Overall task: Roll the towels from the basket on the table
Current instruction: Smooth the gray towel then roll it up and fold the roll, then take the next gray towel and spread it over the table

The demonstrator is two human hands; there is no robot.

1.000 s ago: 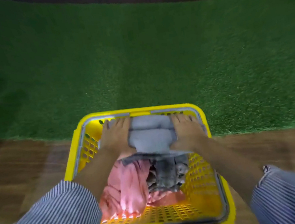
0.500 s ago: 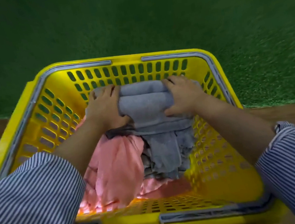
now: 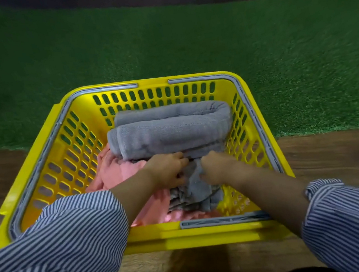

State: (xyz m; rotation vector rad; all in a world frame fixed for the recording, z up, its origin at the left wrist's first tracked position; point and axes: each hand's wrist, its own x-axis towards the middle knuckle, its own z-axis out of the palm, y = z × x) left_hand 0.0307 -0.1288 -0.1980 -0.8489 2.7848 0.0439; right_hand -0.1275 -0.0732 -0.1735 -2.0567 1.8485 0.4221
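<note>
Both hands have left the ends of the rolled grey towel [image 3: 170, 130] and come nearer, to the crumpled grey cloth [image 3: 193, 191] below it. Left hand [image 3: 167, 171] and right hand [image 3: 216, 168] sit close together with fingers curled, each pinching a fold of that loose, soft terry cloth. Thick, ribbed and tube-shaped, the rolled towel lies across the far half of the yellow basket [image 3: 47, 168], against its far wall. Beside and under the grey cloth, toward the left, lies a limp pink towel [image 3: 114, 172]. The basket is hard plastic with slotted walls and a grey rim strip, and stands on a wood-grain desk [image 3: 329, 156]. Beyond it spreads rough green artificial turf [image 3: 160, 41]. Striped fabric sleeves [image 3: 58, 252] cover both forearms.
</note>
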